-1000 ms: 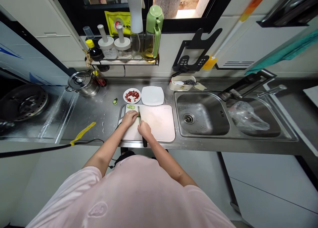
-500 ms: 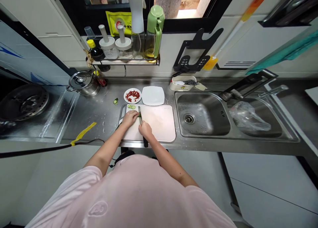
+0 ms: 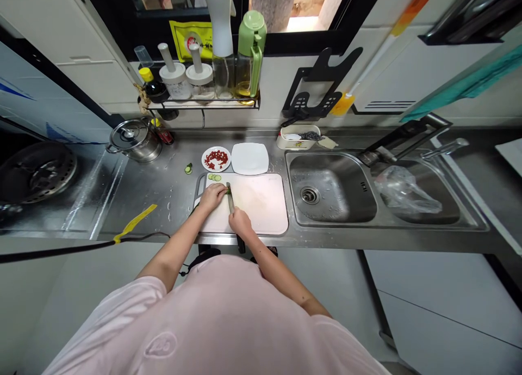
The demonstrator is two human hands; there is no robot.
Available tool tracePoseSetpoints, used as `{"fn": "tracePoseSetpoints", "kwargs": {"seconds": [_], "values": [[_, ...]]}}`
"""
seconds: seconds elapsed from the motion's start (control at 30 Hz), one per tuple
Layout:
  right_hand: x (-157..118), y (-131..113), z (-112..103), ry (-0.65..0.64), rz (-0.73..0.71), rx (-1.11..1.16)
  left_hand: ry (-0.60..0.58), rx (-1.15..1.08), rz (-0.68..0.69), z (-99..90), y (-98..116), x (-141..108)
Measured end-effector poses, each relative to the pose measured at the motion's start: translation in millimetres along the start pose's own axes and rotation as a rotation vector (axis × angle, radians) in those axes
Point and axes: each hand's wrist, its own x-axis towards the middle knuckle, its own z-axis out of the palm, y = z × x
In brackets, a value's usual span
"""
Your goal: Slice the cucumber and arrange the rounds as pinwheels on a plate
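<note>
My left hand (image 3: 212, 197) is closed on a cucumber (image 3: 196, 206), whose dark green skin shows at the wrist and by the fingertips; most of it is covered by the hand. In my right hand (image 3: 240, 222) is a knife (image 3: 230, 196), its blade pointing away from me beside the left fingertips, right at the cucumber's cut end. Both hands are over a white cutting board (image 3: 265, 206). Several cucumber slices (image 3: 214, 177) lie on the board's far left part. Beyond it stand a plate of chopped red pieces (image 3: 216, 159) and a square white plate (image 3: 250, 158).
Cucumber end pieces (image 3: 188, 168) lie on the steel counter, left of the board. A lidded pot (image 3: 136, 140) stands at the back left. To the right is a double sink (image 3: 334, 217), with a plastic bag (image 3: 408, 190) in its right basin. A seasoning rack (image 3: 204, 104) hangs behind.
The knife's handle end has swung slightly to the right, with my right hand shifting along and a little lower. My left hand stays on the cucumber. The whole view has shifted slightly.
</note>
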Motion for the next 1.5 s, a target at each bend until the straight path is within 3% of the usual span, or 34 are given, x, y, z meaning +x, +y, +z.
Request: {"fn": "tracePoseSetpoints", "kwargs": {"seconds": [0.37,0.8,1.2,1.5], "values": [[28.1,-14.6,-5.0,0.057,0.008,0.024,-0.013,0.005,0.008,-4.2,3.9,0.6],[-7.3,5.0,4.7,0.001,-0.009,-0.005,-0.008,-0.013,0.011,-5.4,5.6,0.7],[28.5,-15.8,-4.2,0.048,0.013,0.005,-0.015,0.002,-0.009,-3.8,3.9,1.5],[23.6,-13.2,-3.9,0.037,-0.006,-0.001,-0.02,0.008,0.002,-5.5,4.4,1.0]]}}
